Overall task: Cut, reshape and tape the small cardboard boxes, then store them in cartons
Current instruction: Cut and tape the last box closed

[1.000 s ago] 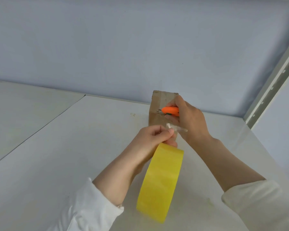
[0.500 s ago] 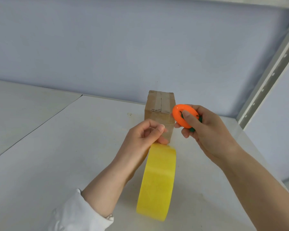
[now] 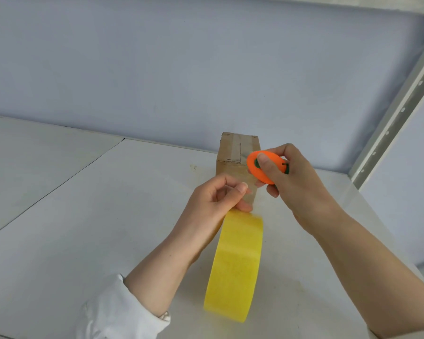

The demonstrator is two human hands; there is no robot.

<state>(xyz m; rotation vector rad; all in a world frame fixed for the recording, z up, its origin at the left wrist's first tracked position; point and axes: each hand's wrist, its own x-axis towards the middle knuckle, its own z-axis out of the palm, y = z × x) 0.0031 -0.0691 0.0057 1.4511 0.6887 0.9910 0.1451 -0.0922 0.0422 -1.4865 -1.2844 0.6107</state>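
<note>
Cardboard box (image 3: 233,152): stands upright on the surface (image 3: 108,216), long axis vertical, close to the wall (image 3: 181,69); the top flaps are closed under clear tape.
Box relative to hands: lies directly beyond both hands. The left hand (image 3: 211,204) sits before its lower front face; the right hand (image 3: 296,182) sits at its upper right edge and is the nearer of the two.
Left fingers (image 3: 240,187): curled, thumb and forefinger pinching at the top of the tape roll (image 3: 235,267).
Tape roll: yellow, held on edge below the left hand, outer band toward the camera. Contact between its lower rim and the surface cannot be told.
Right fingers (image 3: 267,162): closed round the orange cutter (image 3: 264,171), thumb flat on its face. No blade is visible.
Key relation: a translucent strip appears to run from the left pinch to the box's front face. The cutter lies above and to the right of that span, so severing it probably calls for a short stroke down and to the left.
Edges and room: the wall blocks travel behind the box. The metal upright (image 3: 397,118) stands well apart at right. Open surface lies left of and in front of the box.
Risk: the tall box looks light and may tip if the strip is pulled.
</note>
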